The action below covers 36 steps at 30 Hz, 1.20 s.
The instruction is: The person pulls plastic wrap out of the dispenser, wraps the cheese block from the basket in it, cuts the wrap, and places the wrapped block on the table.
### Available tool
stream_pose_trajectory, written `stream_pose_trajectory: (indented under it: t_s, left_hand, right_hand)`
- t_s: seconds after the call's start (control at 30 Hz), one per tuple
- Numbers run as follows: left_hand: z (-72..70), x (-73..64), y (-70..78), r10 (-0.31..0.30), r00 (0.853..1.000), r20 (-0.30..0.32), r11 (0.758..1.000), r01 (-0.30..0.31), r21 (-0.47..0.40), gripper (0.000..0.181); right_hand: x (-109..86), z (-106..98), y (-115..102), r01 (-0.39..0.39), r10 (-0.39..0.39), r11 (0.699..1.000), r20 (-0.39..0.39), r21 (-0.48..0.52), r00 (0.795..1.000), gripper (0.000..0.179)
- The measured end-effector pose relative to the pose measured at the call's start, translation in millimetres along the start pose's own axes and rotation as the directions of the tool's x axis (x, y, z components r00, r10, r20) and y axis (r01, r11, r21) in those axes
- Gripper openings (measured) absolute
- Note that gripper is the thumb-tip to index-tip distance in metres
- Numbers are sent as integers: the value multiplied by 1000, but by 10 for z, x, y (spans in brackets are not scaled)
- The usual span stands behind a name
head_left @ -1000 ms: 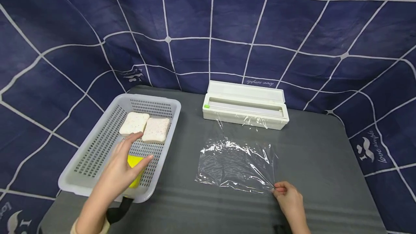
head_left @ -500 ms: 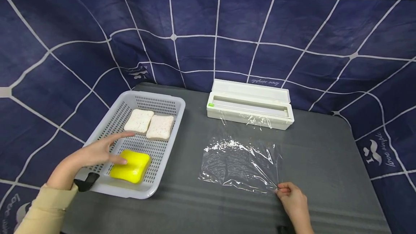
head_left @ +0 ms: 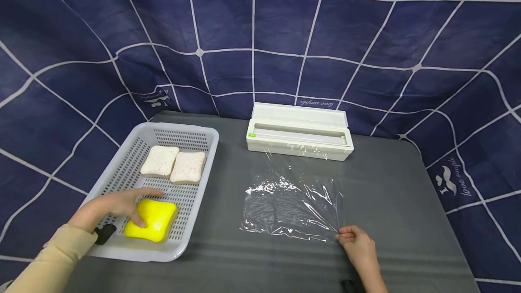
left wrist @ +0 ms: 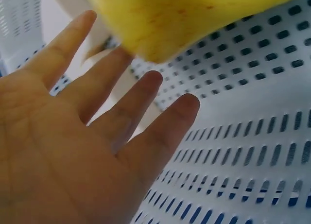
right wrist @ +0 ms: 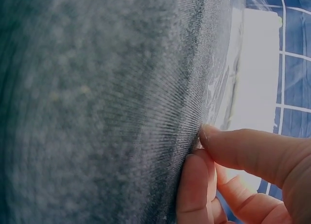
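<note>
The yellow, rounded-square block with faint reddish-brown specks [head_left: 153, 223] lies in the near half of the grey-white, slotted plastic basket [head_left: 199, 190]. Beyond it, in the same basket, lie 1 off-white, speckled, slice-shaped block [head_left: 159, 161] and 1 pinkish-white, speckled, slice-shaped block [head_left: 188, 167], side by side.

Handling: the yellow block is probably light, soft and springy, with low slip. Expect denting under a hard squeeze. Take hold across 2 opposite sides with even, light pressure.

The clear, thin plastic film [head_left: 285, 214] is probably very light, limp, slippery and prone to creasing or clinging. Take hold at a corner and apply gentle tension.

Position, left: the left hand [head_left: 118, 202] is at the far-left part of the yellow block. The fingers are extended and spread, with no grip formed. In the head view, the thumb overlaps the block; whether it touches cannot be told.

Position, right: the right hand [head_left: 360, 245] pinches the near-right corner of the film between thumb and finger. The film extends across the dark grey tabletop [head_left: 407, 202] from this corner toward the white, long plastic box [head_left: 299, 148], which stands with its lid [head_left: 300, 113] raised.
</note>
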<state>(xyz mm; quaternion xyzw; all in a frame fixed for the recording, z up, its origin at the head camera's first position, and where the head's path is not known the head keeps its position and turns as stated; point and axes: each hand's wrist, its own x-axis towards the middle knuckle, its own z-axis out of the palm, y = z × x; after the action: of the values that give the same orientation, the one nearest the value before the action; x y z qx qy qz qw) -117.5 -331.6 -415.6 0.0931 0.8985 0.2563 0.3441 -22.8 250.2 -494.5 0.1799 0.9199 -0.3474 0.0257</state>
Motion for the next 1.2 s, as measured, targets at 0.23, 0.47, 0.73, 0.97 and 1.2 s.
stream_pose_trajectory:
  t_s: [0.23,0.47,0.73,0.97,1.2]
  left_hand:
    - [72,39,-121,-9,1000,15,998,8,55,90]
    - [88,39,-164,55,998,7,998,-55,37,85]
    - [88,77,-147,27,1000,8,999,-27,47,82]
    - [70,110,-141,33,999,10,999,-34,33,74]
    - [66,127,-129,26,999,-19,996,-24,90,68]
  right_hand:
    - [11,31,-43,-2,2,1000,-4,7,1000,11]
    - [19,42,-54,14,-14,1000,-10,5,1000,12]
    - [17,64,-38,4,-4,1000,-35,0,999,12]
    - [7,57,-34,5,-5,1000,-44,-8,999,11]
    - [-11,54,-31,8,-9,1000,-50,-6,999,10]
